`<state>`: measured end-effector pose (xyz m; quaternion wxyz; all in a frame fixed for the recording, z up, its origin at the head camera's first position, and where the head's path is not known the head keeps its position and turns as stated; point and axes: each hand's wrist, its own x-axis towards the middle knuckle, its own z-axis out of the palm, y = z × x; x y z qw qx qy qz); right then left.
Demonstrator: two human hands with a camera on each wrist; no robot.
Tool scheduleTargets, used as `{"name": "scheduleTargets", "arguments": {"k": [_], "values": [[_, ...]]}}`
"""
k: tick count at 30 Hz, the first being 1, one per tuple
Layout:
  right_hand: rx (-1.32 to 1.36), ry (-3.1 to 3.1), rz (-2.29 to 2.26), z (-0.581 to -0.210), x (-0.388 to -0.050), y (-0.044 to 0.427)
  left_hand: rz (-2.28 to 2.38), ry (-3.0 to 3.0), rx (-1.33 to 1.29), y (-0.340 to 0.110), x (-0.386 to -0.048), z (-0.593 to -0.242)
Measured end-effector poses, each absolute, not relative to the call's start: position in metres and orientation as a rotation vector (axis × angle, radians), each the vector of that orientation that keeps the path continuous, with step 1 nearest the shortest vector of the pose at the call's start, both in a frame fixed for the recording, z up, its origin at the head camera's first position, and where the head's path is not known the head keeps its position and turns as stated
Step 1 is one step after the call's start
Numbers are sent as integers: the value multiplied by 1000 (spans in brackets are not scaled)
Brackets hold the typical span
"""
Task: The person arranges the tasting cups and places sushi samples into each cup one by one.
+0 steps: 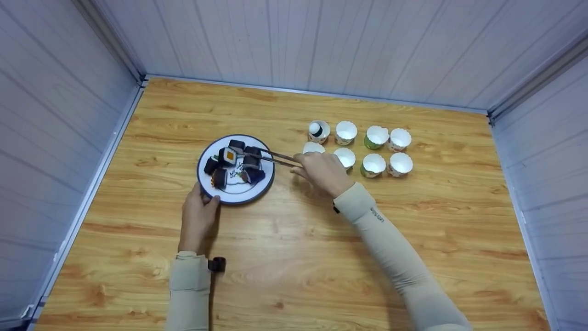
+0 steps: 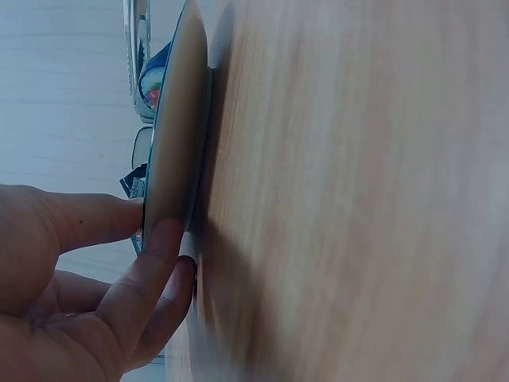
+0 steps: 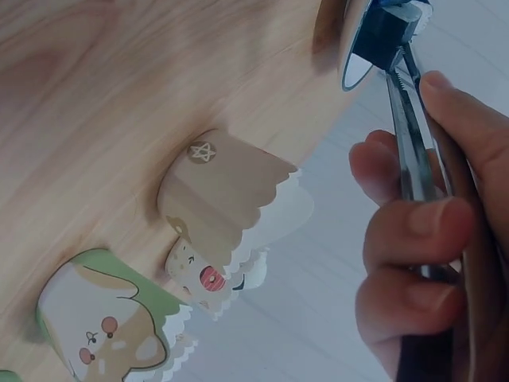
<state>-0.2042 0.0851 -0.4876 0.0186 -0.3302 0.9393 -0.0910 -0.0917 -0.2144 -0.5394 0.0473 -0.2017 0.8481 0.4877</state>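
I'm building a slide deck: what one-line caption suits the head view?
Left hand grips a plate of sushi; right hand holds tongs over it, near eight cups.

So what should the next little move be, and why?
I'd probably squeeze the tongs gently to firm up on the dark sushi roll: their tips are right at it, the left hand holds the plate by its rim, and the back-left paper cup already contains a piece.

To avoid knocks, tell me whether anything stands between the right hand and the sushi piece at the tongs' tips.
Nothing visible does: only the tongs held by the right hand span the gap to the dark sushi piece at their tips. The cups stand off that line.
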Motion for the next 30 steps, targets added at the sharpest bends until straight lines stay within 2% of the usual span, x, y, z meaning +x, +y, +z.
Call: {"name": "scheduleTargets", "arguments": {"k": [17, 24, 30], "values": [[-1174, 3058, -329, -488, -201, 101, 1498, 2605, -608, -215, -91, -541], [-1171, 3056, -423, -476, -201, 125, 1495, 2621, -599, -216, -90, -542], [-1059, 3105, -455, -459, -204, 160, 1495, 2619, -601, -215, -90, -542]]}}
